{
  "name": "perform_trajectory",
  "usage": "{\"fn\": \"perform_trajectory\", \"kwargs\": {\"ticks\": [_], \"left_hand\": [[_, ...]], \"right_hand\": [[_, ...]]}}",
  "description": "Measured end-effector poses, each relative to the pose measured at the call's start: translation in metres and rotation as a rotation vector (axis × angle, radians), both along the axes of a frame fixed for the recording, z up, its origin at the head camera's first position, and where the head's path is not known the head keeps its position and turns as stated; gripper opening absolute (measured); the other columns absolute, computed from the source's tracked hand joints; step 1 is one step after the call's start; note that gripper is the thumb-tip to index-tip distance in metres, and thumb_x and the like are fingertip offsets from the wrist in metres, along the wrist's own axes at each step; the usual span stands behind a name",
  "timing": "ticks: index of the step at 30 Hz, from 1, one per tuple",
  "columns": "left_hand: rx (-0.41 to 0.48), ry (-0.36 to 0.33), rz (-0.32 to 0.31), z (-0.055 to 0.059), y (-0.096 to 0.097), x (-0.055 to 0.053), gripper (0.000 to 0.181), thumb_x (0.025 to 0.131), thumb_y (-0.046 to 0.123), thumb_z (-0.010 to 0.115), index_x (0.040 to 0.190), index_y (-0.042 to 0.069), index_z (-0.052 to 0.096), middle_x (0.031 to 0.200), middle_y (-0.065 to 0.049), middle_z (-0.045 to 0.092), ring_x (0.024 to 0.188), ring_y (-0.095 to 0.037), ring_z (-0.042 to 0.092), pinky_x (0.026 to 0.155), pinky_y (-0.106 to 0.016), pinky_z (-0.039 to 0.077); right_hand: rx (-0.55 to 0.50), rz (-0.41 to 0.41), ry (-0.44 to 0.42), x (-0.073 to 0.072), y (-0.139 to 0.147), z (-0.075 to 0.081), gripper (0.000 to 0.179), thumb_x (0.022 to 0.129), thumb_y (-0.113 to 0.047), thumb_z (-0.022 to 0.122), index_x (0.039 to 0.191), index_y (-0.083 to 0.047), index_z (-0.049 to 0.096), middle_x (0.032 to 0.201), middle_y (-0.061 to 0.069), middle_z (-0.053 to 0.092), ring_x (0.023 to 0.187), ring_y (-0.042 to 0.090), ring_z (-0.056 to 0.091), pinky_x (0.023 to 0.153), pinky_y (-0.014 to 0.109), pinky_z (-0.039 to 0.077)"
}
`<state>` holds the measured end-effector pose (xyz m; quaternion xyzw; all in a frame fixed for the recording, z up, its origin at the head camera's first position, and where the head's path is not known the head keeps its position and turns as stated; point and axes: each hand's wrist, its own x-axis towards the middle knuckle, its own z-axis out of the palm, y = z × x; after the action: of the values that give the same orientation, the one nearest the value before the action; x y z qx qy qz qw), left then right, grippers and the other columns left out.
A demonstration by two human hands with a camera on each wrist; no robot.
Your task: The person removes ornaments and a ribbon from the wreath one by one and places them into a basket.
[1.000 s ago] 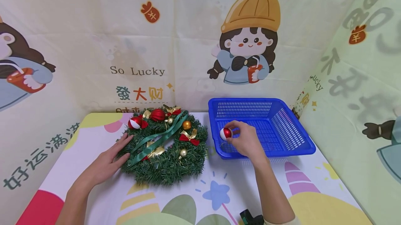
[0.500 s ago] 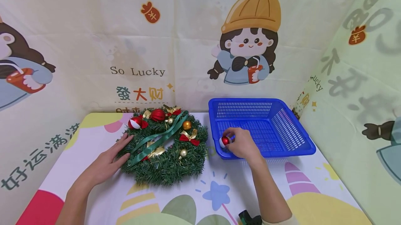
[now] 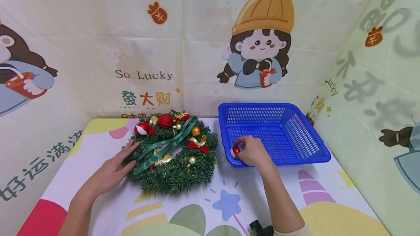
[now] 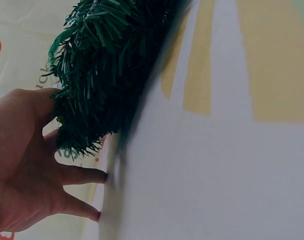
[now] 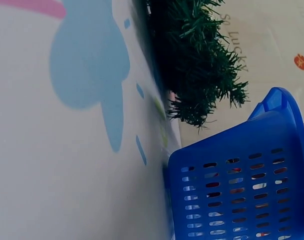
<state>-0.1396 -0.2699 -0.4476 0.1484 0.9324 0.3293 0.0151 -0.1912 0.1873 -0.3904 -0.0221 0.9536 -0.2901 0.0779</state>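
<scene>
A green Christmas wreath [image 3: 170,177] with red, white and gold baubles, bows and a green ribbon [image 3: 177,139] lies on the table. My left hand [image 3: 113,170] rests on its left side with fingers spread; the left wrist view shows the thumb at the wreath's needles [image 4: 102,75]. Inside the blue plastic basket [image 3: 279,161], near its front left corner, my right hand [image 3: 252,151] pinches a red and white bauble [image 3: 235,151]. In the right wrist view, the slotted basket wall [image 5: 231,165] hides most of that hand and the bauble.
The basket stands to the right of the wreath, a narrow gap between them. A printed cloth [image 3: 226,203] covers the table. A patterned backdrop [image 3: 197,46] hangs behind and at both sides. A small black object [image 3: 260,228] shows by the right forearm.
My right hand has lowered the red and white bauble deeper into the basket's front left corner. The left hand and the wreath have stayed in place.
</scene>
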Motion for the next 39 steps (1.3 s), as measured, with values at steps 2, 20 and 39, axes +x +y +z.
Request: {"fn": "perform_trajectory", "kwargs": {"ticks": [2, 20, 39], "left_hand": [[-0.001, 0.000, 0.000, 0.0000, -0.0001, 0.0000, 0.065, 0.109, 0.036, 0.054, 0.167, 0.025, 0.027, 0.174, -0.020, 0.018, 0.148, -0.061, 0.030, 0.108, -0.079, 0.032], [-0.001, 0.000, -0.002, 0.0001, 0.0004, 0.0005, 0.065, 0.109, 0.036, 0.054, 0.167, 0.025, 0.027, 0.174, -0.019, 0.018, 0.148, -0.060, 0.029, 0.109, -0.079, 0.032], [-0.003, -0.002, -0.006, -0.0008, -0.0001, 0.0003, 0.065, 0.109, 0.036, 0.054, 0.167, 0.023, 0.027, 0.173, -0.020, 0.018, 0.148, -0.061, 0.030, 0.108, -0.079, 0.033]], "right_hand": [[0.006, -0.001, -0.005, -0.0003, 0.0000, 0.0000, 0.036, 0.081, -0.002, 0.078, 0.116, -0.008, 0.077, 0.107, 0.015, 0.072, 0.096, 0.031, 0.064, 0.078, 0.042, 0.058], [0.005, -0.001, 0.001, 0.0001, 0.0008, 0.0001, 0.038, 0.080, 0.003, 0.071, 0.116, -0.006, 0.076, 0.111, 0.016, 0.072, 0.098, 0.032, 0.064, 0.074, 0.039, 0.057], [0.000, -0.014, 0.045, 0.0018, -0.0021, 0.0020, 0.037, 0.084, 0.003, 0.071, 0.119, -0.009, 0.076, 0.118, 0.016, 0.073, 0.108, 0.037, 0.067, 0.078, 0.041, 0.060]]}}
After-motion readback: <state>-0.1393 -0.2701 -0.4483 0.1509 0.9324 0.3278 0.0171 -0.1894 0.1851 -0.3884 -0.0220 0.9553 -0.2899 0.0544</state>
